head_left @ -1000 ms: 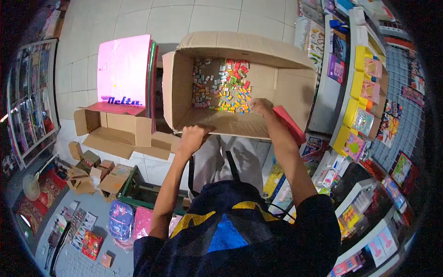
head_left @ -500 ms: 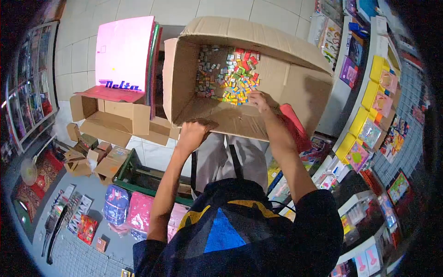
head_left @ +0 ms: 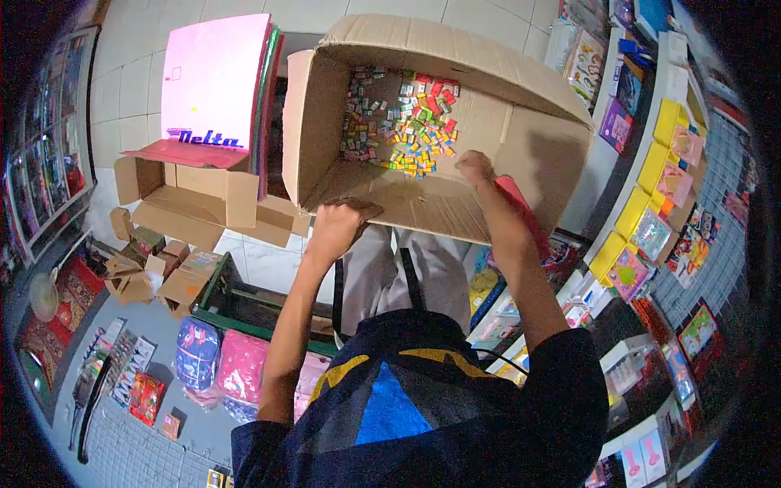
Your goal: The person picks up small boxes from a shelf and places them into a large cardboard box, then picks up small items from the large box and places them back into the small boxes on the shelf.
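A large open cardboard box stands in front of my legs. Many small coloured blocks, wrapped like erasers, lie loose over the left and middle of its floor. My left hand is closed round the near left rim of the box. Inside the box, to the right of the blocks, is my right hand. Its fingers are curled together, and whatever they hold, if anything, is hidden. A red sheet-like item lies at the near right rim under my right forearm.
On the left, a pink "Delta" folder stands behind a smaller open carton. A green crate and packed bags are at the lower left. Shelves with yellow bins run along the right.
My right hand has moved right, away from the edge of the block pile, and its fingers have curled in. My left hand stays on the rim. The view has shifted slightly.
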Motion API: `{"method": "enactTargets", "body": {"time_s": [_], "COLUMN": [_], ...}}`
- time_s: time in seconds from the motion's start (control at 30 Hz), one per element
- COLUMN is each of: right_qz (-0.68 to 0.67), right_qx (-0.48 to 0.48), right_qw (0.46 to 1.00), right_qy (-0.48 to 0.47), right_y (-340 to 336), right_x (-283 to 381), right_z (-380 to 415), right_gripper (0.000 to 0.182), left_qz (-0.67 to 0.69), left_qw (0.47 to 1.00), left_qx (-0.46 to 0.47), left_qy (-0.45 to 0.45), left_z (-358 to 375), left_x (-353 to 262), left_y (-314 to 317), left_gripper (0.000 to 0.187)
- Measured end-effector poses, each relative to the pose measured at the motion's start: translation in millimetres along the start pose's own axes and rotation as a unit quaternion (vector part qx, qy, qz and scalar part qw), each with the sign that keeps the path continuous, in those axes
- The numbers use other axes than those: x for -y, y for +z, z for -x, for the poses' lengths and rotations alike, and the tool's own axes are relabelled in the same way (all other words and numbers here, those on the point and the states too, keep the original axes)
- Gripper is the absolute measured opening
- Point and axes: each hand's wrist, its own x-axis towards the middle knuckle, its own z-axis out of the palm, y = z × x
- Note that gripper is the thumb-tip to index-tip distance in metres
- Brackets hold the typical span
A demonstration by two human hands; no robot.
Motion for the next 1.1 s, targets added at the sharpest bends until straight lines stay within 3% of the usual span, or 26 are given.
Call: {"method": "enactTargets", "body": {"time_s": [0.1, 0.3, 0.4, 0.47, 0.5, 0.6, 0.7, 0.77, 0.9, 1.0, 1.1], "right_qz": [0.0, -0.129, -0.077, 0.007, 0.048, 0.106, 0.116, 0.055, 0.004, -0.017, 0.063], "right_qx": [-0.092, -0.23, -0.238, -0.171, -0.137, -0.171, -0.132, -0.168, -0.242, -0.225, -0.249], "right_qw": [0.995, 0.945, 0.947, 0.97, 0.978, 0.963, 0.98, 0.979, 0.956, 0.965, 0.951], "right_qy": [-0.044, -0.195, -0.203, -0.17, -0.151, -0.177, -0.094, -0.102, -0.167, -0.131, -0.173], "right_y": [-4.5, 14.2, 20.6, 17.2, 16.0, 8.6, 18.4, -1.1, -4.2, 2.5, -1.0], "right_x": [33.8, 73.2, 73.4, 76.9, 77.4, 75.6, 76.5, 87.5, 91.2, 100.9, 117.3], "right_z": [16.4, 27.0, 17.8, 19.6, 21.8, 26.6, 19.0, 41.3, 32.8, 16.4, 20.1], "right_gripper": [0.022, 0.031, 0.028, 0.027, 0.027, 0.024, 0.022, 0.024, 0.031, 0.035, 0.032], "left_qz": [-0.006, -0.011, 0.004, 0.026, 0.022, 0.013, 0.018, 0.036, -0.006, 0.011, 0.01], "left_qw": [0.999, 0.996, 1.0, 0.999, 1.0, 1.0, 1.0, 0.999, 0.997, 0.998, 0.998], "left_qx": [0.037, 0.08, 0.03, -0.016, -0.012, 0.004, 0.008, -0.02, 0.071, 0.062, 0.055], "left_qy": [-0.016, -0.026, -0.004, 0.015, 0.011, 0.001, 0.001, 0.008, -0.015, -0.018, -0.014], "left_z": [-0.7, -3.0, -1.0, 0.3, 1.6, 1.9, 1.0, 0.6, -2.4, -2.9, -2.3], "left_x": [-2.9, -4.8, -2.1, 1.4, 2.9, 0.2, -0.1, -0.9, -4.7, -5.2, -5.1], "left_y": [-5.1, -14.6, -7.9, -0.4, 2.4, 0.5, -2.2, -6.1, -20.6, -19.8, -20.1], "left_gripper": [0.032, 0.033, 0.034, 0.035, 0.035, 0.035, 0.034, 0.033, 0.034, 0.034, 0.033]}}
